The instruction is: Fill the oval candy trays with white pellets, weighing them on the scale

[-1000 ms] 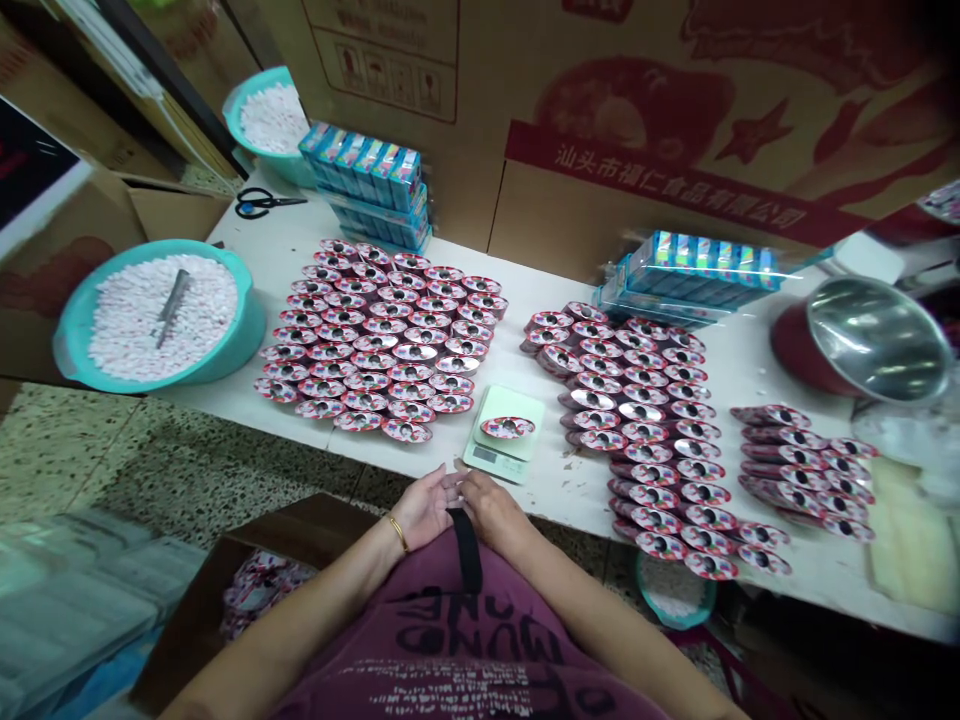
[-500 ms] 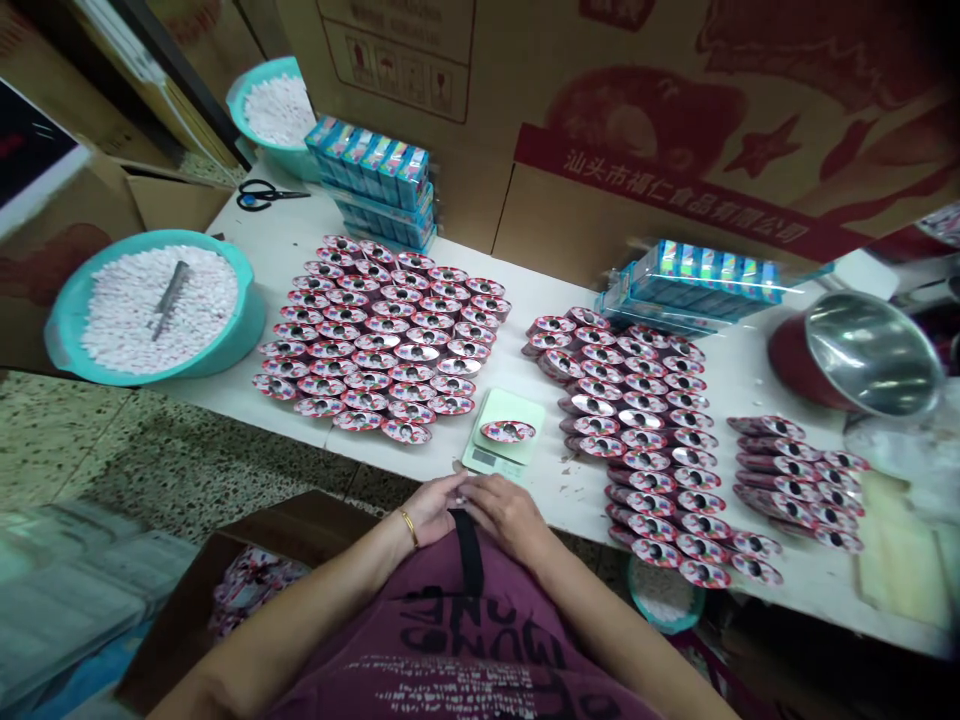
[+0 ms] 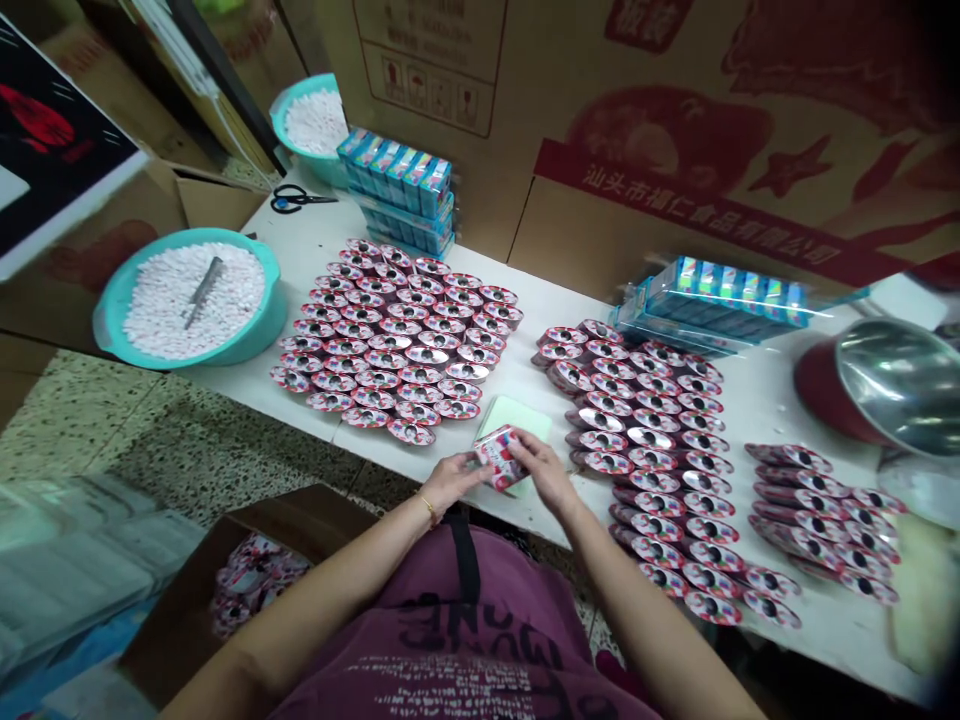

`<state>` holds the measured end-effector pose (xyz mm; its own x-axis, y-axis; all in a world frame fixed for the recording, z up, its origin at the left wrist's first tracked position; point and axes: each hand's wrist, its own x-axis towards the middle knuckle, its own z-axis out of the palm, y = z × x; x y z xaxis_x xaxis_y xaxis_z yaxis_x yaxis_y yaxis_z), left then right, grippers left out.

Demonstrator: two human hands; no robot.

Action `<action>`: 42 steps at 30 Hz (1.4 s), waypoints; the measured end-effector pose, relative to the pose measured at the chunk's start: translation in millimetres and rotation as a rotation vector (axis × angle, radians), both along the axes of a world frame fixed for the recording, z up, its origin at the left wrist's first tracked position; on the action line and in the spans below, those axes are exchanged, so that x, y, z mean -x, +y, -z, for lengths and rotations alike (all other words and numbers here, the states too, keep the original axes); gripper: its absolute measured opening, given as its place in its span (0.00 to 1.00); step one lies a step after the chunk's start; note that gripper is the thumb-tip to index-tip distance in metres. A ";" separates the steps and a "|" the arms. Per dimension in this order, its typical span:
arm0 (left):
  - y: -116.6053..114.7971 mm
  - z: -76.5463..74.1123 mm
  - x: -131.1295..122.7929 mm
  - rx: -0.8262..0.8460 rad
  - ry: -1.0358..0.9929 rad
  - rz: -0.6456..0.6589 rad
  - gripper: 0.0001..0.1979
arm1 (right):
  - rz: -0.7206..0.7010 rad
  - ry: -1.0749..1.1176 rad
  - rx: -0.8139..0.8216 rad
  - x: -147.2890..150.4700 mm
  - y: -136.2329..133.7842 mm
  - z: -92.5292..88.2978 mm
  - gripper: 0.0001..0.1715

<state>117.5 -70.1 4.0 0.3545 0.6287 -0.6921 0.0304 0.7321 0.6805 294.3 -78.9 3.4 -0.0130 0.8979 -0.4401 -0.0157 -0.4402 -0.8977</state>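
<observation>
Both hands hold a small red-and-white printed carton in front of my waist, above the near edge of the table. My left hand grips its left end, and my right hand closes on its right end. Just behind them lies a pale green kitchen scale, partly covered by the carton and my hands. Upright cartons of the same print, with oval ends facing up and a dark round spot on most, stand packed in rows to the left and to the right.
At the left, a turquoise basin holds small white pieces and a metal tool. Scissors, blue packs and a second basin are behind it. A steel bowl stands right. An open cardboard box sits below.
The carton that lay on the scale is now lifted off it in both hands. My hands, earlier together at my waist, have moved forward and up to the carton. The view has shifted slightly.
</observation>
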 end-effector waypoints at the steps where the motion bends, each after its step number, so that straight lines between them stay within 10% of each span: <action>1: 1.5 -1.5 -4.3 -0.047 -0.013 0.000 0.22 | 0.044 0.100 0.046 8.9 -4.8 1.1 0.23; 8: -2.4 -9.3 -4.8 -0.011 -0.065 -0.017 0.22 | 0.359 0.468 0.234 31.5 -10.0 3.0 0.21; 17: -4.9 5.5 0.1 0.156 -0.263 -0.020 0.23 | 0.374 0.435 0.312 25.7 -10.5 -8.8 0.22; 29: 7.6 13.5 -37.5 0.290 -0.711 -0.130 0.20 | 0.021 -0.641 -0.384 -10.9 5.6 -36.0 0.15; 35: 15.3 15.5 -43.4 0.253 -0.671 -0.150 0.19 | -0.485 -0.892 -0.341 -21.8 16.5 -50.3 0.19; 42: 4.8 28.9 -14.6 0.324 -0.316 -0.188 0.15 | -0.765 -1.193 -0.314 -21.7 23.8 -20.4 0.15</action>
<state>132.1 -65.4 -24.8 0.4796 0.4722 -0.7396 -0.2936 0.8806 0.3719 315.9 -55.1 23.8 -0.2979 0.8988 -0.3215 0.9392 0.2158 -0.2669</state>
